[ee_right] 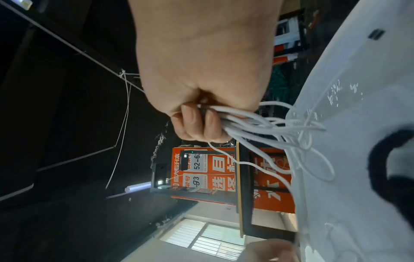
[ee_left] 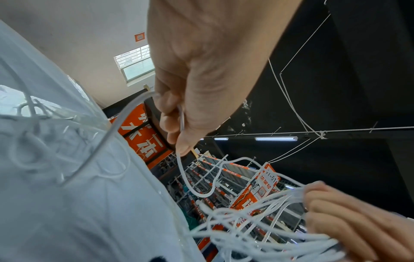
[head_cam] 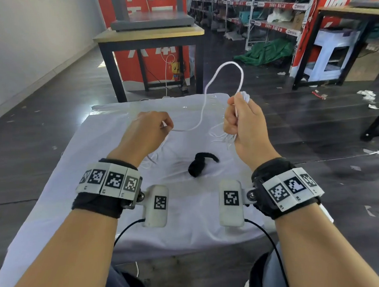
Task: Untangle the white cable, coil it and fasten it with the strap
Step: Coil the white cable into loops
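My right hand (head_cam: 236, 117) is raised above the table and grips a bundle of white cable (head_cam: 212, 82) loops in its fist; one loop arcs up above it. In the right wrist view the right hand (ee_right: 199, 122) clamps several strands of the white cable (ee_right: 257, 124). My left hand (head_cam: 156, 125) pinches a single run of the cable that sags across to the right hand. The left wrist view shows the left hand (ee_left: 179, 127) with the white cable (ee_left: 186, 177) passing between thumb and fingers. The black strap (head_cam: 199, 165) lies curled on the cloth between my wrists.
The small table is covered by a white cloth (head_cam: 97, 182). More slack cable lies on the cloth (ee_left: 44, 141) under my left hand. A wooden table with black legs (head_cam: 150, 39) stands just beyond, in front of a red banner. Shelving racks (head_cam: 258, 14) stand at the back.
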Available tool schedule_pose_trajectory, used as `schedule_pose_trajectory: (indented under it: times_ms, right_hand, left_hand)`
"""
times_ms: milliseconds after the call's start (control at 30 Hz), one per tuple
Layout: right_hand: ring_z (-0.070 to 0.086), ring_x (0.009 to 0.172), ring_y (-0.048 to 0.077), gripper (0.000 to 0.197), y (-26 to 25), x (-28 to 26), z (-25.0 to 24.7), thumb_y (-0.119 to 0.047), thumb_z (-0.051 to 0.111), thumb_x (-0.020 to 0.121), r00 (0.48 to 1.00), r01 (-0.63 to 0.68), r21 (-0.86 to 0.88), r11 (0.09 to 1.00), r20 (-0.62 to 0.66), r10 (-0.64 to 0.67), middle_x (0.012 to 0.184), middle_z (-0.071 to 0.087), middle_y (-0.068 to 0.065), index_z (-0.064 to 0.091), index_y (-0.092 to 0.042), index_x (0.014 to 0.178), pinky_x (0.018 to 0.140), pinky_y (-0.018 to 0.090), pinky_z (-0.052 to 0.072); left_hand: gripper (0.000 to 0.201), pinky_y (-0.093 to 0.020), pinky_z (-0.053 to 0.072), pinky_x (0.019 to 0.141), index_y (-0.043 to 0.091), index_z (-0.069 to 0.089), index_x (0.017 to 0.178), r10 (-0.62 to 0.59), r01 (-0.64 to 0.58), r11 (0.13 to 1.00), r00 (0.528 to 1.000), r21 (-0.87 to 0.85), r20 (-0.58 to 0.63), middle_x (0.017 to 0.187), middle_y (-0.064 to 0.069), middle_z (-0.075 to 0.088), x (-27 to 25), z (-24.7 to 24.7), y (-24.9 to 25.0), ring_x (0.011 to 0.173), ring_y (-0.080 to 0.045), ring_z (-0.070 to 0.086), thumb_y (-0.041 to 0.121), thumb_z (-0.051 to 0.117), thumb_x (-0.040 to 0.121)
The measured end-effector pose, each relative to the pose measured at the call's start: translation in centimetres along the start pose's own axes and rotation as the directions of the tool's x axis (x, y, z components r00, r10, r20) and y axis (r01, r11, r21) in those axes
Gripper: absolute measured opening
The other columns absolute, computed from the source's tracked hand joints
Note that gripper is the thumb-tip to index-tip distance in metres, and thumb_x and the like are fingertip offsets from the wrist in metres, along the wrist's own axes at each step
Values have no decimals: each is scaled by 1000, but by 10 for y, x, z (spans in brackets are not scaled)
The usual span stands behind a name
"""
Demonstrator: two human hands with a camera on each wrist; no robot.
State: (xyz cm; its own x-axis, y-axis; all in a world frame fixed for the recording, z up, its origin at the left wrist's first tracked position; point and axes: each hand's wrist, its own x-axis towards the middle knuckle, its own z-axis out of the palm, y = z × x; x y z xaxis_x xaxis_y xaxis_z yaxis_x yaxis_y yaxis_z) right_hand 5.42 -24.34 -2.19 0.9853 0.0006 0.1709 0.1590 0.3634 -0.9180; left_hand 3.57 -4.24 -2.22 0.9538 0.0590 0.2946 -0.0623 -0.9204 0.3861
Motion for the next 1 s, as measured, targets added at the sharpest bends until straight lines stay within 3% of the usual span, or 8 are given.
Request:
schedule_pose_trajectory:
  times_ms: [100,267,400,500,700,800,900,1000]
  right_hand:
    - [19,40,9,29,-6,2,-3,-16,36,103,995,-56,121,991,89,45,49,29,-3,48,-11,77,42,24,14]
    - [20,35,6,32,-11,6,-8,-23,34,104,983,-146,360,921,156,95,47,30,-5,49,-10,78,39,20,20]
    - [22,34,7,36,-17,10,-19,-27,31,104,971,-233,633,739,192,141,46,31,-8,46,-13,75,37,18,21]
    - [24,32,7,37,-18,12,-25,-27,31,104,960,-279,713,644,210,184,44,31,-8,45,-14,73,35,18,22]
    - [24,32,7,34,-15,7,-15,-25,31,104,896,-406,507,760,383,224,44,31,-8,46,-13,76,36,16,20]
    - [24,31,5,31,-14,3,-8,-24,31,103,819,-468,332,819,512,261,44,31,-9,45,-12,79,35,16,21]
    - [22,30,4,30,-13,-3,-3,-23,32,102,751,-476,136,869,576,322,41,29,-10,47,-10,80,36,17,17]
    - [20,30,2,30,-14,-8,0,-24,33,101,682,-465,-36,885,623,384,40,28,-11,50,-9,81,37,17,16]
  left_hand:
    - [18,-34,53,74,21,67,94,-66,65,998,997,24,35,94,-2,65,2,9,-7,71,-19,55,21,49,94]
    - [19,-30,43,77,28,65,90,-107,98,990,990,102,89,95,2,60,1,16,-14,91,-15,43,19,49,93]
    - [21,-31,43,72,28,65,88,-140,126,979,987,163,75,102,-3,62,1,16,-21,94,-23,54,16,48,91]
    - [26,-33,44,79,24,66,102,-162,148,974,984,169,68,113,-5,63,1,17,-22,105,-26,54,13,45,93]
    - [37,-33,35,101,24,50,135,-72,76,995,996,-69,50,140,0,51,2,5,8,127,-23,46,34,46,99]
    - [57,-33,30,110,31,30,146,40,-29,965,998,-260,40,153,6,31,0,3,23,137,-14,33,41,52,95]
    - [86,-19,14,115,31,11,152,189,-173,919,982,-355,11,160,11,6,1,7,25,143,-1,8,41,66,86]
    - [90,-43,9,118,35,16,150,226,-235,950,972,-204,-67,156,11,17,5,10,24,146,-16,6,43,71,80]
